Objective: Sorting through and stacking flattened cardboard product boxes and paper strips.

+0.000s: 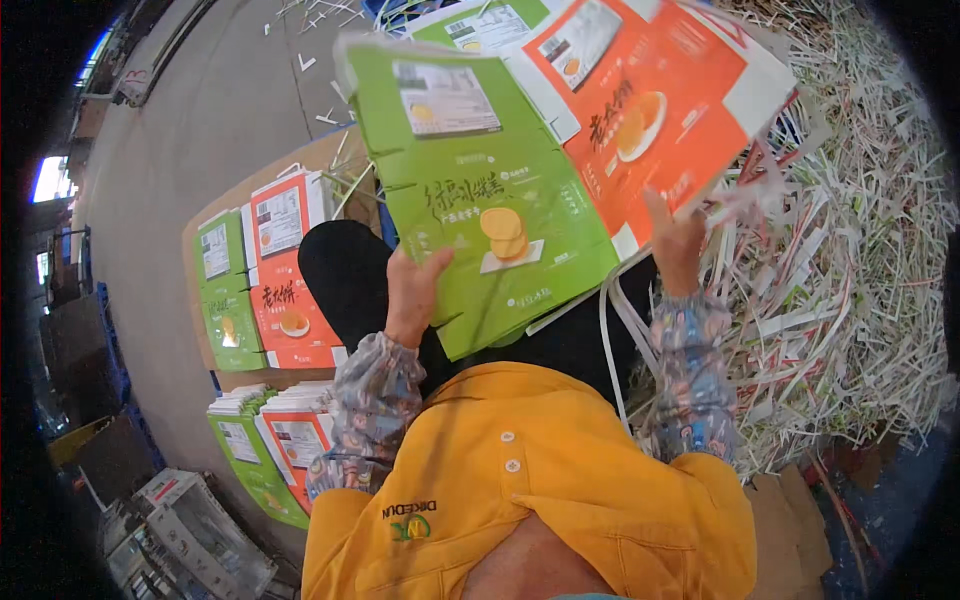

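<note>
Green card filled the grip of the left hand, which was closed over the lower left edge of a flat, printed green carton sheet, thumb lying on the face and fingers hidden behind. Across from it, the right hand was closed on the lower edge of an orange carton sheet, its thumb also on the print; its fingers were out of sight.

Both sheets hung tilted above the person's lap, side by side and touching; from where I stood I could not tell whether they were joined. Each bore a pale label near its top and a picture of round cakes. Thin white strips dangled beneath them, near the right hand, and another green carton sheet showed behind at the top.

Patterned sleeves covered both forearms, below the shoulders of a yellow shirt, and a black-clad knee stuck out beside the left hand. Farther left, matching green and orange stacks lay on brown cardboard, with a second pair of stacks nearer the person. To the right spread a great heap of paper strips, and grey floor stretched away at the upper left, scattered with white scraps.
</note>
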Tool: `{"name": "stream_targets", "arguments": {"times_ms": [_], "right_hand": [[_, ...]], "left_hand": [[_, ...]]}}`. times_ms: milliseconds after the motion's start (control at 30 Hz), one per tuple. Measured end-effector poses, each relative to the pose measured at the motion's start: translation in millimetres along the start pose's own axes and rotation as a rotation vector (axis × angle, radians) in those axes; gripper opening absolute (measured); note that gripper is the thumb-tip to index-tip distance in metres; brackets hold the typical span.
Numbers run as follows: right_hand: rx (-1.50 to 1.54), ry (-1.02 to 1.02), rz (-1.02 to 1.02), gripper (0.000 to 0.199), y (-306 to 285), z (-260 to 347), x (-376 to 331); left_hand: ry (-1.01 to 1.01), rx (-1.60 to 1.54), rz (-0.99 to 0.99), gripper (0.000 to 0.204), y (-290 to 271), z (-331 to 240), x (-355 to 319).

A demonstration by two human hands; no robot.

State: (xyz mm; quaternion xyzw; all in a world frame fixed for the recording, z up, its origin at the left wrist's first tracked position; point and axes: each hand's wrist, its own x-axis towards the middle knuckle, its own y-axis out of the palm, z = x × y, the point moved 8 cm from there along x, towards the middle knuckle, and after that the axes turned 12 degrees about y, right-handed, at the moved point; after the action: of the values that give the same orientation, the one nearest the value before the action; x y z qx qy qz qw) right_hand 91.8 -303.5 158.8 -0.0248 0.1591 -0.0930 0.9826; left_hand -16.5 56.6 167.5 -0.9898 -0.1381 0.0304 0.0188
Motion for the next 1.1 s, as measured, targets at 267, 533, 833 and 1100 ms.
{"name": "stream_targets", "arguments": {"times_ms": [267, 533, 833, 1100], "right_hand": [[0.682, 0.18, -0.12, 0.038, -17.1, -38.4, 11.6], [0.425, 0.158, -0.172, 0.036, -13.4, -67.5, 14.9], [0.504, 0.1, -0.114, 0.036, -24.0, -32.6, 30.4], [0.483, 0.385, -0.22, 0.038, -66.1, -137.0, 71.6]], "left_hand": [[-0.201, -0.396, -0.081, 0.03, -44.6, 18.7, 18.9], [-0.255, -0.251, -0.051, 0.027, -46.3, 38.8, 18.4], [-0.383, -0.338, -0.144, 0.03, -70.8, 12.5, 24.0], [-0.249, 0.087, 0.07, 0.035, -50.4, -47.5, 61.6]]}}
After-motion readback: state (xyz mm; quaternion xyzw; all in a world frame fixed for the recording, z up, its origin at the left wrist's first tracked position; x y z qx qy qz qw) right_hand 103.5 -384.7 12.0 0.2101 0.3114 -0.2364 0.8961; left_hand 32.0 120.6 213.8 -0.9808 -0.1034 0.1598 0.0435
